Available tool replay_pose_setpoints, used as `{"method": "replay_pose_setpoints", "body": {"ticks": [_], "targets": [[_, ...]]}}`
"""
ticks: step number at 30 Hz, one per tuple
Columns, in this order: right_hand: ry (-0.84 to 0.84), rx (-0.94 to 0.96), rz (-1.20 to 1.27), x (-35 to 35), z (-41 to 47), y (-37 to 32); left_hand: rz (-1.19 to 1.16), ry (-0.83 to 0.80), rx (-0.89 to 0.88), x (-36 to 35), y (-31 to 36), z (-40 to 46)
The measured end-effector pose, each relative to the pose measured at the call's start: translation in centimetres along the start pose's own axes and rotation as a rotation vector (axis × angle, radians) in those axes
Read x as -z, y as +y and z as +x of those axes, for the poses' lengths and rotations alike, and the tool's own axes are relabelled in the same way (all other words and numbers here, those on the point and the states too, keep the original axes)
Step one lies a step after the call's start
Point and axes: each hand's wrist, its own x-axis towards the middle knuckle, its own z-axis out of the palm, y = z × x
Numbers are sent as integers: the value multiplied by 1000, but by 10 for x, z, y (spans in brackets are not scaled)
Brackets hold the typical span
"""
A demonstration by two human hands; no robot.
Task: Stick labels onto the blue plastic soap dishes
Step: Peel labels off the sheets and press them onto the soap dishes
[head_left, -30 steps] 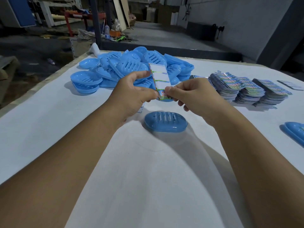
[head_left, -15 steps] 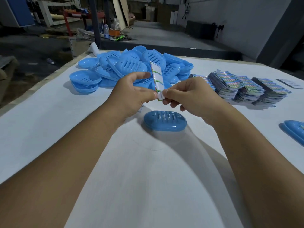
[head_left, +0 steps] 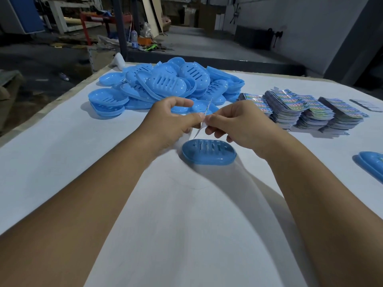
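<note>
Head view: left hand (head_left: 170,123) and right hand (head_left: 232,123) both pinch the label (head_left: 205,114), held edge-on above the soap dish (head_left: 209,154) resting on the table (head_left: 62,162). Peeling should proceed slowly; the label is best centred over the dish before pressing.

Glossy blue plastic soap dish (head_left: 209,154) sat on the matt white desk (head_left: 62,162); shiny printed paper label stacks (head_left: 306,112).

No legible text anywhere; print on label stacks (head_left: 306,108) near tabletop's far right edge too blurred.
</note>
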Motion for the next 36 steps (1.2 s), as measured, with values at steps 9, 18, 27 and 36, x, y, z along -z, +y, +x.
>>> {"method": "replay_pose_setpoints", "body": {"ticks": [9,18,27,36], "targets": [[19,-8,24,0,0,-2,11,62,-25,2,-1,5],[102,-158,94,10,3,2,96,237,96,13,-6,14],[195,-237,178,16,2,0,628,294,82,29,-14,17],[244,-63,-67,5,2,-2,580,290,-173,15,-5,7]]}}
